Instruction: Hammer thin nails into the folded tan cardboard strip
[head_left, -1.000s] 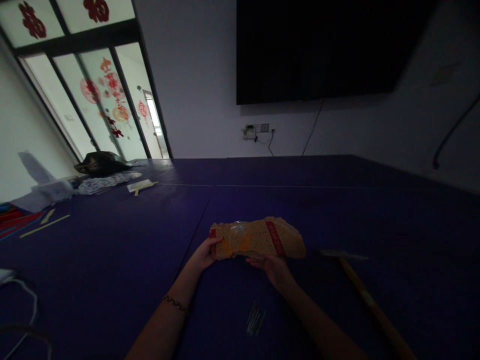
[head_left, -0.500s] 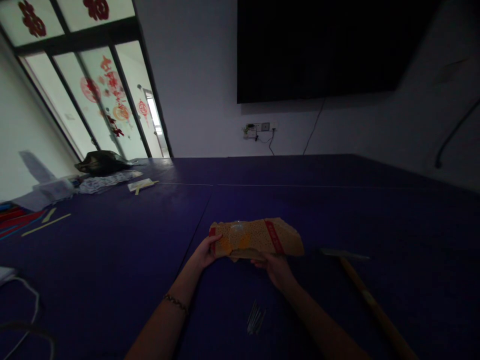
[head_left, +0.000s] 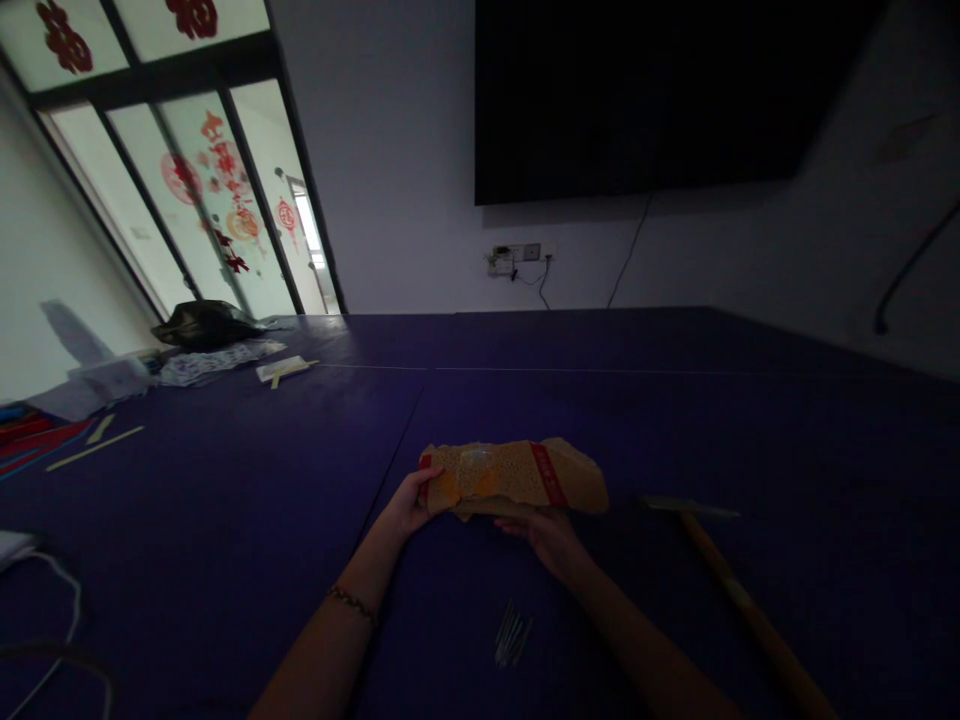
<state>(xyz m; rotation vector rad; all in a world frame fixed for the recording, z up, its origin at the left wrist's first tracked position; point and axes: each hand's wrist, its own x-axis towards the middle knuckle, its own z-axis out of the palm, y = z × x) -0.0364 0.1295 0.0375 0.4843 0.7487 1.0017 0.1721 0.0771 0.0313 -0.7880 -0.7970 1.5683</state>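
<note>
A brown paper package (head_left: 517, 475) with red bands, dark speckles, orange patches and a shiny clear patch is held out in front of me over the table. My left hand (head_left: 409, 502) grips its left end, thumb on top and fingers behind. From below, my right hand (head_left: 551, 538) holds the lower edge right of the middle; its fingers point left under the package and its thumb is hidden. Several thin metal nails (head_left: 512, 635) lie in a small bunch nearer to me. To the right rests a hammer (head_left: 731, 575) with a wooden handle.
The dark blue-purple table (head_left: 330, 450) reaches back to the wall. At left lie a white cable (head_left: 71, 590), yellow strips (head_left: 96, 448), red pieces (head_left: 45, 445), papers (head_left: 217, 362) and a black bag (head_left: 206, 325). A large black screen (head_left: 637, 100) hangs on the wall.
My right hand has slid slightly left along the package's underside, and the package has tilted a little. My left hand keeps its grip.
</note>
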